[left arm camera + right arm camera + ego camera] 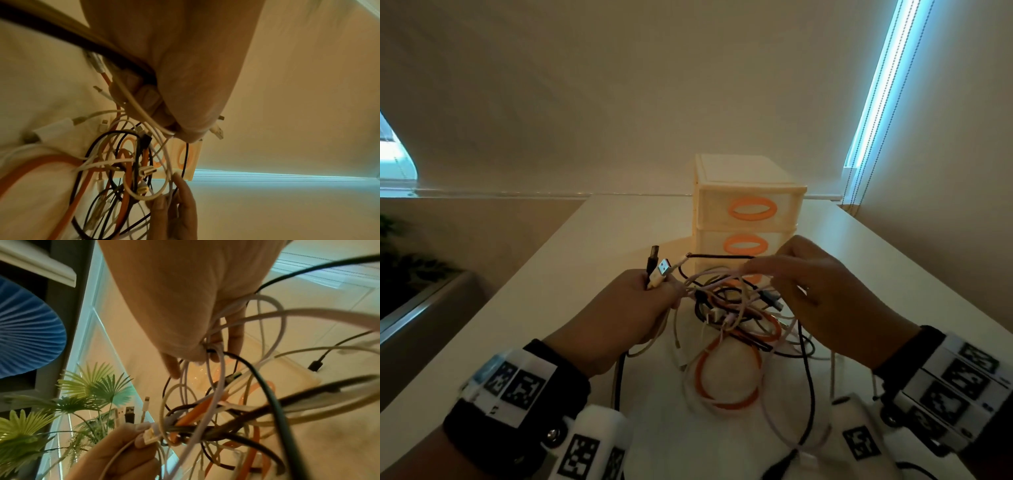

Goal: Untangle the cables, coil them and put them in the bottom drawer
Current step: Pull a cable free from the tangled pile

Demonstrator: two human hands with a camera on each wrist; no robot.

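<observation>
- Desk (893, 260): white, carries the drawer unit and the tangle.
- Drawer unit (748, 219): three drawers, orange handles, all closed; contents not visible. Bottom drawer largely hidden behind the cables.
- Cables (736, 318): one knotted mass of black, white, pink and orange leads, partly lifted between the hands, the rest trailing on the desk toward the person, directly in front of the unit.
- Left hand (626, 308): clamped on several plug ends, pointing up.
- Right hand (825, 294): pinching pink strands at the top of the tangle; the knot hangs between both hands, roughly equidistant.
</observation>
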